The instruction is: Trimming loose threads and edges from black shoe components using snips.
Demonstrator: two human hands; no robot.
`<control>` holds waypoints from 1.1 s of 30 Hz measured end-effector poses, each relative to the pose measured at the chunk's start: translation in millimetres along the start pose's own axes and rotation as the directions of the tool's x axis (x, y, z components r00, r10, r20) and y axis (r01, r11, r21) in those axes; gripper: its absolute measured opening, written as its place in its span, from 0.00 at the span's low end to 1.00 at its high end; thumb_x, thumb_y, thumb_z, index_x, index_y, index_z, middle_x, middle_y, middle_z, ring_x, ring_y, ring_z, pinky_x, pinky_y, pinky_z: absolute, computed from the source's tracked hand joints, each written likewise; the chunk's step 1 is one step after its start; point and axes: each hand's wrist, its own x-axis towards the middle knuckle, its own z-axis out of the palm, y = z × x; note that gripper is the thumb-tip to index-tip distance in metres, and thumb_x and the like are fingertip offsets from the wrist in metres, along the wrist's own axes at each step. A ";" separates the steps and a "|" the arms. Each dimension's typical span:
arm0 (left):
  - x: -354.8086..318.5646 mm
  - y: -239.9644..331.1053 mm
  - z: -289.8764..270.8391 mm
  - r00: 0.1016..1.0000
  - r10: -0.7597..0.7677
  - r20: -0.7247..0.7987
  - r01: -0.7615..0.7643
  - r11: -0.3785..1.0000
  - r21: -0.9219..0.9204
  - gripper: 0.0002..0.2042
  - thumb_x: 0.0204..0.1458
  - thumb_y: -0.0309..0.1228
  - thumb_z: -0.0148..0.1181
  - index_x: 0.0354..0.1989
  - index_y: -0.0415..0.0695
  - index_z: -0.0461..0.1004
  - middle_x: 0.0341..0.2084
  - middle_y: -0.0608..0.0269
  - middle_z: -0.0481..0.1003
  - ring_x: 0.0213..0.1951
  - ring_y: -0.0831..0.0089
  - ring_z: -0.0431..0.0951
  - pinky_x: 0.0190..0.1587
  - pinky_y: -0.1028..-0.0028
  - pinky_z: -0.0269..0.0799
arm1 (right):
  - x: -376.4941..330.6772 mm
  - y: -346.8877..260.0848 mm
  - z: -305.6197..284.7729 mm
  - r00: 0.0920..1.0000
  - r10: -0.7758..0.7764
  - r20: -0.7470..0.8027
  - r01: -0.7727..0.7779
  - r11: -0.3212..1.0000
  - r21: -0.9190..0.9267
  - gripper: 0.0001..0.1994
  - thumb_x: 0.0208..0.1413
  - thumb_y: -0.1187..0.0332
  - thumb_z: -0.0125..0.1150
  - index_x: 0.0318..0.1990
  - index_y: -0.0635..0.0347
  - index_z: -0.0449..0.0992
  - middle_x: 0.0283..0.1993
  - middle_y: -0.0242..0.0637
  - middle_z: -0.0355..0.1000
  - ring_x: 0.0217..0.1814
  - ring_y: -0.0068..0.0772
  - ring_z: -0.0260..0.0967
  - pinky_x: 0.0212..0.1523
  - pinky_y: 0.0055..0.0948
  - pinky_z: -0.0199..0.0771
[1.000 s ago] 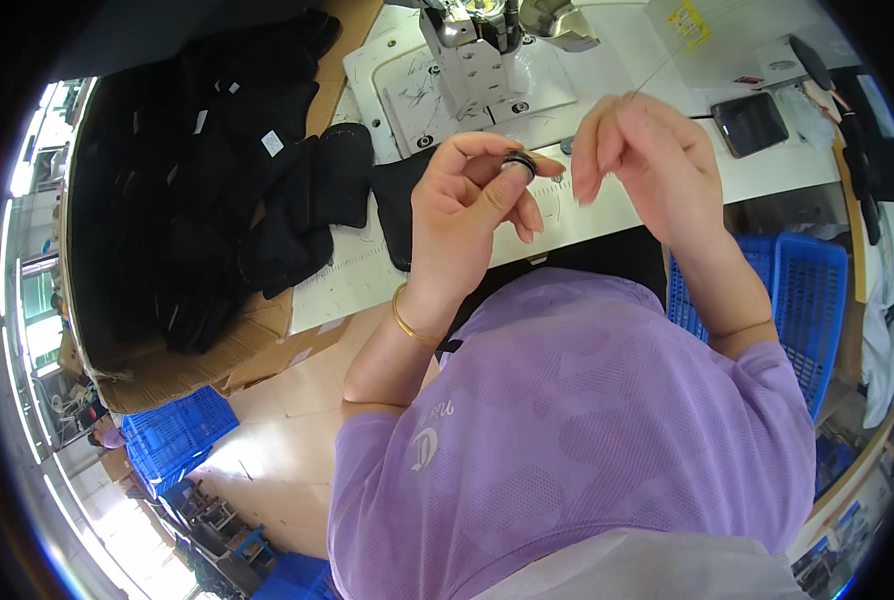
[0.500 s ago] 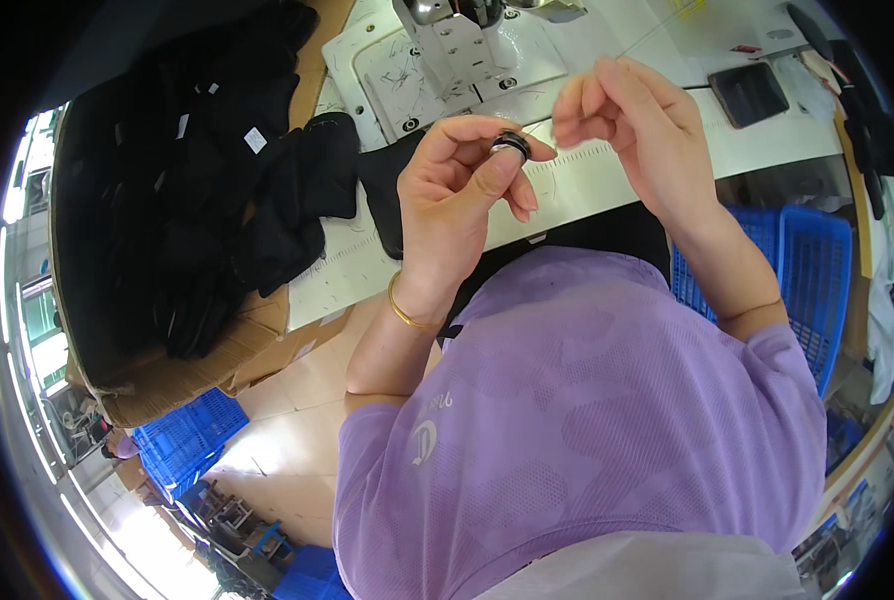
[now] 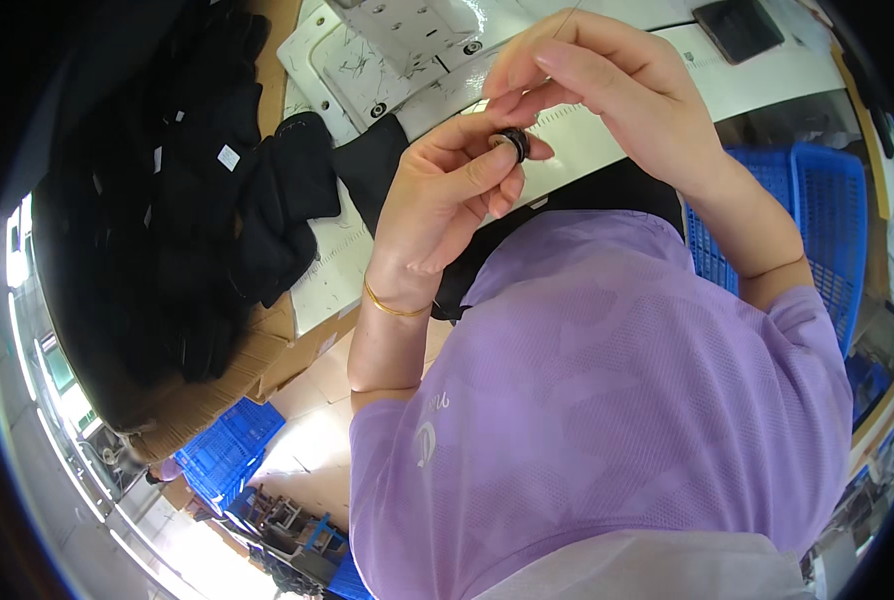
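Between the thumb and fingers of my left hand [image 3: 432, 190] is a small bobbin [image 3: 514, 143], silvery on its face with a dark band like black thread. My right hand [image 3: 627, 95] is just above and to the right of it, thumb and fingertips drawn together in a pinch. What those fingertips hold, if anything, is too fine to make out. Both hands are raised over the front edge of the white sewing table [image 3: 767, 95]. Beyond them is the bed of a sewing machine [image 3: 367, 75], strewn with dark thread scraps.
Black fabric pieces [image 3: 302, 165] spill from a cardboard box [image 3: 207, 415] at the left onto the table. A dark phone [image 3: 737, 30] lies at the far right. Blue crates stand on the right [image 3: 829, 220] and on the floor at lower left [image 3: 229, 450].
My right hand has come left and closer to the bobbin, its fingertips now near the left hand's. The left hand keeps its hold. The whole view has shifted, with the machine higher in the picture.
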 end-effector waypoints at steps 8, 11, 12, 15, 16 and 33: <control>4.7 -0.4 4.1 0.990 -0.069 0.120 0.074 0.996 -0.042 0.13 0.54 0.20 0.60 0.48 0.33 0.69 0.34 0.42 0.77 0.27 0.75 0.76 0.28 0.81 0.74 | -15.5 -26.0 -19.0 0.828 0.547 0.124 -0.554 0.832 0.030 0.15 0.68 0.65 0.44 0.40 0.69 0.73 0.40 0.42 0.74 0.43 0.32 0.75 0.46 0.29 0.78; 0.0 -4.3 12.2 0.996 0.018 0.086 -0.027 0.994 0.108 0.11 0.54 0.18 0.58 0.46 0.33 0.69 0.35 0.45 0.77 0.27 0.74 0.76 0.28 0.80 0.75 | -20.4 -20.5 -30.8 0.738 0.672 0.050 -0.673 0.732 0.107 0.14 0.68 0.64 0.45 0.41 0.68 0.73 0.39 0.41 0.75 0.40 0.29 0.75 0.44 0.26 0.78; -3.3 -6.9 17.2 0.986 0.155 0.067 -0.168 0.935 0.313 0.10 0.54 0.17 0.58 0.44 0.34 0.70 0.35 0.47 0.78 0.28 0.75 0.76 0.28 0.80 0.75 | -24.8 -15.6 -35.5 0.749 0.656 0.092 -0.659 0.723 0.206 0.15 0.67 0.64 0.47 0.41 0.68 0.74 0.39 0.42 0.75 0.41 0.31 0.75 0.44 0.27 0.79; -6.6 -12.0 14.0 0.868 0.405 0.288 -0.457 0.423 0.782 0.07 0.48 0.16 0.59 0.36 0.39 0.73 0.35 0.56 0.77 0.27 0.77 0.74 0.27 0.79 0.73 | -31.4 -16.0 -35.7 0.748 0.642 0.166 -0.661 0.700 0.272 0.15 0.66 0.62 0.50 0.44 0.67 0.75 0.37 0.41 0.75 0.39 0.30 0.76 0.40 0.27 0.78; -8.9 -13.2 12.9 0.740 0.368 0.563 -0.579 -0.078 0.812 0.08 0.45 0.18 0.60 0.34 0.41 0.73 0.35 0.57 0.76 0.26 0.77 0.73 0.26 0.79 0.71 | -33.2 -16.6 -34.9 0.739 0.645 0.193 -0.673 0.698 0.243 0.15 0.64 0.61 0.52 0.46 0.65 0.74 0.36 0.38 0.75 0.37 0.28 0.76 0.37 0.26 0.77; -22.0 -10.0 -40.8 0.618 0.132 0.775 -0.436 -0.763 0.478 0.09 0.41 0.26 0.59 0.33 0.42 0.73 0.33 0.62 0.73 0.26 0.75 0.70 0.26 0.79 0.66 | -62.9 -2.1 -62.1 0.798 0.572 -0.189 -0.583 0.652 -0.485 0.14 0.64 0.62 0.51 0.52 0.59 0.73 0.23 0.31 0.71 0.24 0.18 0.66 0.26 0.22 0.65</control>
